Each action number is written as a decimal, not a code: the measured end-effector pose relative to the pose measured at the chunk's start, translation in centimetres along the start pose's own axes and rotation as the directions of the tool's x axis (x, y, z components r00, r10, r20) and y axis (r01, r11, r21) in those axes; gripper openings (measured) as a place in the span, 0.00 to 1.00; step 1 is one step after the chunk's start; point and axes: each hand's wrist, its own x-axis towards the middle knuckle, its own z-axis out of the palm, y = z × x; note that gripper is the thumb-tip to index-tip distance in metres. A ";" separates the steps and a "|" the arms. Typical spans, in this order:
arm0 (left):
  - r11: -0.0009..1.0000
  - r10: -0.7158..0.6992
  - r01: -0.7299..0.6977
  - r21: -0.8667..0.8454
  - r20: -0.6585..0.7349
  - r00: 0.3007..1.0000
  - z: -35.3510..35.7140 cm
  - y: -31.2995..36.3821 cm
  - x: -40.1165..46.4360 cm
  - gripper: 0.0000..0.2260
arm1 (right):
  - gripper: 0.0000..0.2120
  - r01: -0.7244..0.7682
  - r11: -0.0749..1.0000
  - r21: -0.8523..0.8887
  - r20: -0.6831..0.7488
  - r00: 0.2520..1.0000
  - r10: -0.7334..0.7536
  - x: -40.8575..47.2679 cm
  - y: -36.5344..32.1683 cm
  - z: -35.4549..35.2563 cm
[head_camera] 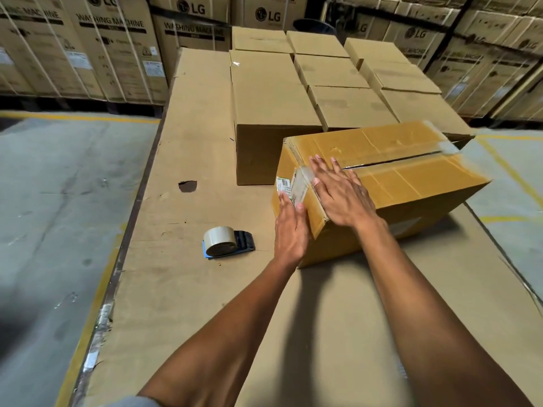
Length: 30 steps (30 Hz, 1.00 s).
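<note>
Along the upper left and upper middle of the frame, the tall cartons (117,54) carry the brand LG beside a round logo near their top edges. Below it, in bold dark capitals, stands WASHING MACHINE. On the leftmost one only "ING MACHINE" shows. At the upper right, further cartons (470,63) bear the same LG mark, and one shows part of the words WASHING MACHINE, blurred. White stickers (152,69) lower on the left cartons have print too small to read. At centre right, the near end of the box (411,183) has a small label (283,185) with a green edge and lines of print. None of that print can be read.
</note>
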 end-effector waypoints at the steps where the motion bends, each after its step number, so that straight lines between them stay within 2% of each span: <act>1: 0.999 0.043 -0.044 -0.016 -0.051 0.998 0.0 1.0 0.4 0.34 | 0.26 0.020 1.000 0.000 0.001 1.000 -0.020 -0.1 0.0 0.0; 4: 0.983 0.167 -0.175 -0.061 -0.118 0.979 0.3 3.7 1.6 0.29 | 0.26 0.038 0.999 -0.007 0.020 0.999 -0.038 -0.2 0.0 -0.1; 6: 0.977 0.175 -0.187 -0.101 -0.120 0.977 1.1 4.2 1.6 0.29 | 0.26 0.018 1.000 -0.003 0.023 1.000 -0.018 -0.1 -0.1 0.0; 8: 0.988 0.117 -0.127 -0.093 -0.099 0.988 1.8 2.8 1.2 0.32 | 0.26 0.005 1.000 -0.005 0.021 1.000 -0.005 0.0 -0.2 0.1; 11: 0.999 -0.054 0.054 0.004 -0.020 0.998 2.0 -0.7 0.3 0.43 | 0.27 -0.005 1.000 -0.001 0.024 1.000 0.005 0.0 -0.2 0.2; 12: 0.994 -0.107 0.107 0.033 0.000 0.994 1.8 -1.4 0.2 0.43 | 0.27 -0.006 1.000 0.000 0.023 1.000 0.006 0.1 -0.1 0.2; 14: 0.987 -0.154 0.154 0.035 -0.006 0.988 1.1 -1.6 0.5 0.36 | 0.28 0.000 1.000 0.001 0.018 1.000 0.000 0.1 -0.1 0.2; 16: 0.994 -0.110 0.110 0.003 -0.078 0.991 0.6 0.1 0.7 0.31 | 0.28 0.003 1.000 0.001 0.013 1.000 -0.003 0.0 -0.1 0.2; 18: 0.999 0.024 -0.030 -0.040 -0.139 0.990 0.5 2.5 1.0 0.30 | 0.28 0.005 1.000 -0.001 0.014 1.000 -0.005 0.0 0.0 0.1; 20: 0.985 0.151 -0.161 -0.055 -0.145 0.978 1.0 4.3 1.4 0.30 | 0.28 0.017 1.000 -0.010 0.022 1.000 -0.017 -0.1 0.1 0.1; 22: 0.981 0.173 -0.182 -0.060 -0.135 0.976 1.8 4.6 1.6 0.30 | 0.28 0.022 1.000 -0.023 0.033 0.999 -0.021 0.0 0.2 0.1; 26: 0.999 0.020 -0.023 -0.049 -0.057 0.998 2.1 1.3 0.7 0.38 | 0.26 -0.009 1.000 -0.015 0.027 1.000 0.010 0.3 0.1 0.2; 30: 0.987 -0.157 0.156 -0.032 -0.035 0.987 1.0 -0.8 0.4 0.32 | 0.27 -0.045 0.999 -0.005 0.044 0.998 0.045 0.6 0.1 0.2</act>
